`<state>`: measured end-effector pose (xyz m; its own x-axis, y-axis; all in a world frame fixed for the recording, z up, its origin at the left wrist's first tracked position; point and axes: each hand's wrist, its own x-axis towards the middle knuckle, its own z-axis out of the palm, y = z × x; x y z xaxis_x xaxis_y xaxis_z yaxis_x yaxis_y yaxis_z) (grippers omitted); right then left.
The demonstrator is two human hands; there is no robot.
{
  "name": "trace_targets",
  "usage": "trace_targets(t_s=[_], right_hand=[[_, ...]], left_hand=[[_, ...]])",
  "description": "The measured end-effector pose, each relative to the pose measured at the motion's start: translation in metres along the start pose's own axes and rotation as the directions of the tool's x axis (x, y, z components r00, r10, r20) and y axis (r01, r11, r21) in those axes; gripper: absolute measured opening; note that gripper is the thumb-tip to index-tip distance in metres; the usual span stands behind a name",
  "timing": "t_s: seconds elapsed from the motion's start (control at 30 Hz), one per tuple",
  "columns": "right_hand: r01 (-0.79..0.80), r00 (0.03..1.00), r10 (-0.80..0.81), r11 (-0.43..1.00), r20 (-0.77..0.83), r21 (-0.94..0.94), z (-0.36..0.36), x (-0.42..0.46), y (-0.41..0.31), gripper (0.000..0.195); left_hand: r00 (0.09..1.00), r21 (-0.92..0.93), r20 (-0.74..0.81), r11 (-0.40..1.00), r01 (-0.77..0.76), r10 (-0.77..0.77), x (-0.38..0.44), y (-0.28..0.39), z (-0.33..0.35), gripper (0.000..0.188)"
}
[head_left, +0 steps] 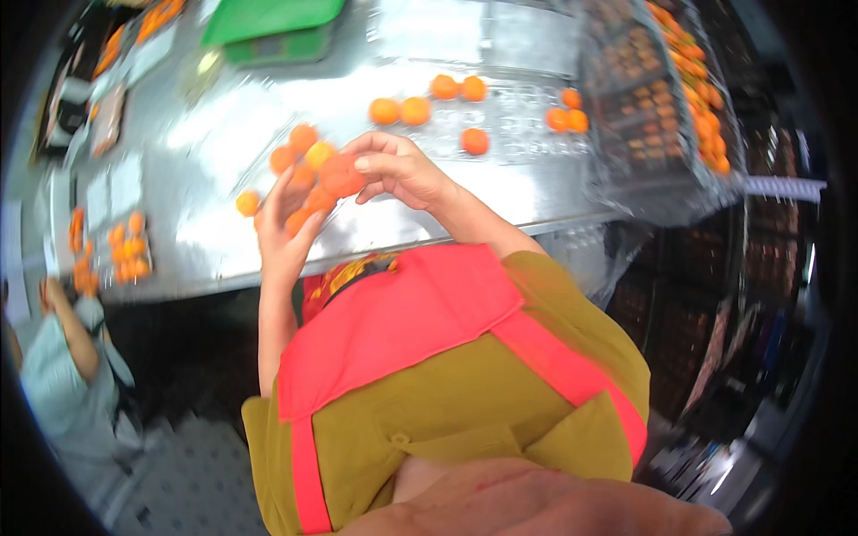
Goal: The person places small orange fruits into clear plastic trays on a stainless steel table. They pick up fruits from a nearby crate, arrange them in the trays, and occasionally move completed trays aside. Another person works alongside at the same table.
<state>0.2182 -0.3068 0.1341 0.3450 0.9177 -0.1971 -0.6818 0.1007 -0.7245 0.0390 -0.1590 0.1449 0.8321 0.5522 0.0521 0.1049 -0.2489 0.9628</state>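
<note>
My right hand (402,171) grips an orange citrus fruit (342,175) between thumb and fingers. Just left of it, my left hand (285,218) curves around the near side of several more citrus fruits (303,139), its thumb close to one of them. Whether it grips a fruit is blurred. This cluster appears to lie in a clear plastic tray (268,151), mostly hidden by fruit and hand. One single fruit (247,202) sits left of my left hand. Beyond my right hand, clear moulded trays (516,127) hold several fruits (415,110), some in pairs.
A plastic-lined crate (630,87) of fruit stands at the right of the metal table (415,224). Green trays (275,20) lie at the far side. Filled packs (131,248) rest on the left, near another person (74,375). Stacked dark crates (677,321) stand right of me.
</note>
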Motion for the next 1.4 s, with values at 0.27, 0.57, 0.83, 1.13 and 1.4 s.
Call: trace_targets(t_s=[0.27, 0.57, 0.83, 1.13, 1.4], right_hand=[[0.666, 0.694, -0.697, 0.717, -0.179, -0.209, -0.065, -0.074, -0.147, 0.042], [0.654, 0.085, -0.891, 0.388, -0.446, -0.649, -0.201, -0.132, -0.3, 0.048], [0.366, 0.373, -0.793, 0.604, -0.483, -0.709, -0.183, -0.124, -0.222, 0.035], [0.042, 0.994, -0.087, 0.84, -0.059, -0.541, -0.079, -0.042, 0.008, 0.05], [-0.254, 0.818, 0.502, 0.753, 0.28, -0.607, 0.004, -0.03, 0.05, 0.036]], left_hand=[[0.989, 0.026, 0.097, 0.994, 0.107, -0.109, -0.007, -0.026, -0.011, 0.04], [0.998, -0.026, -0.004, 0.997, 0.067, -0.067, -0.008, -0.041, -0.018, 0.032], [0.99, 0.215, -0.119, 0.972, 0.093, -0.069, -0.021, -0.057, -0.027, 0.012], [0.884, 0.459, -0.463, 0.87, 0.18, 0.062, -0.029, -0.071, -0.05, 0.03], [0.875, 0.511, -0.484, 0.817, 0.267, 0.017, -0.002, -0.097, -0.071, 0.04]])
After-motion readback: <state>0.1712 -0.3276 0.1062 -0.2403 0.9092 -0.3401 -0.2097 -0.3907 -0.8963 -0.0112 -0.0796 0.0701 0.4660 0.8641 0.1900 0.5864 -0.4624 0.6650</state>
